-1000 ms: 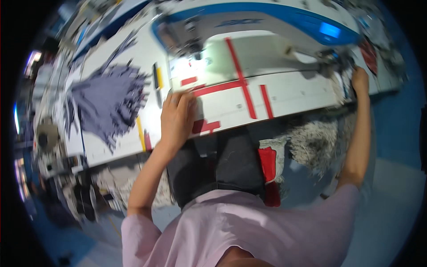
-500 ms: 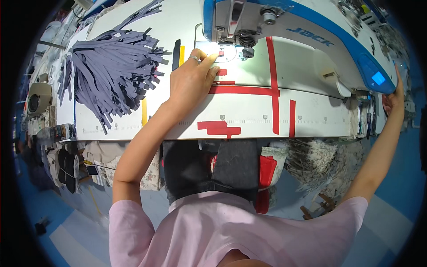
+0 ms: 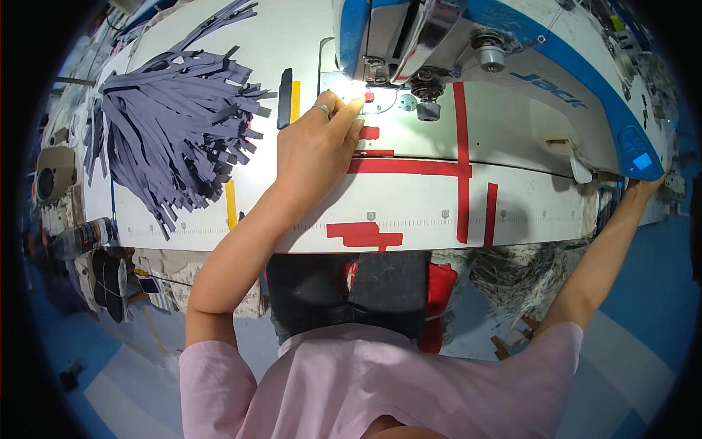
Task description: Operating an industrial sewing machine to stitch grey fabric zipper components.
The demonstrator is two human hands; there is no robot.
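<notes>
My left hand (image 3: 313, 150) is at the needle plate (image 3: 380, 101) of a white and blue sewing machine (image 3: 497, 55). Thumb and index finger are pinched together beside the needle area, a ring on one finger. Whatever lies between the fingertips is too small or hidden to make out. My right hand (image 3: 646, 186) reaches the right end of the machine head, below a small lit display (image 3: 641, 161); its fingers are hidden behind that end. Left of my left hand lies a large bundle of grey-violet fabric strips (image 3: 172, 117) with dark bits at their ends.
Red tape (image 3: 409, 167) and yellow tape (image 3: 295, 102) mark the white table (image 3: 431, 201), with a black strip (image 3: 285, 99) beside the yellow. A clear bottle (image 3: 79, 238) is at the left edge. Fabric piles (image 3: 523, 274) sit below the table's front edge.
The whole view has shifted, so the machine looks lower and farther right. My left hand keeps its pinch by the needle. My right hand's fingers, partly visible before, are now behind the machine's end.
</notes>
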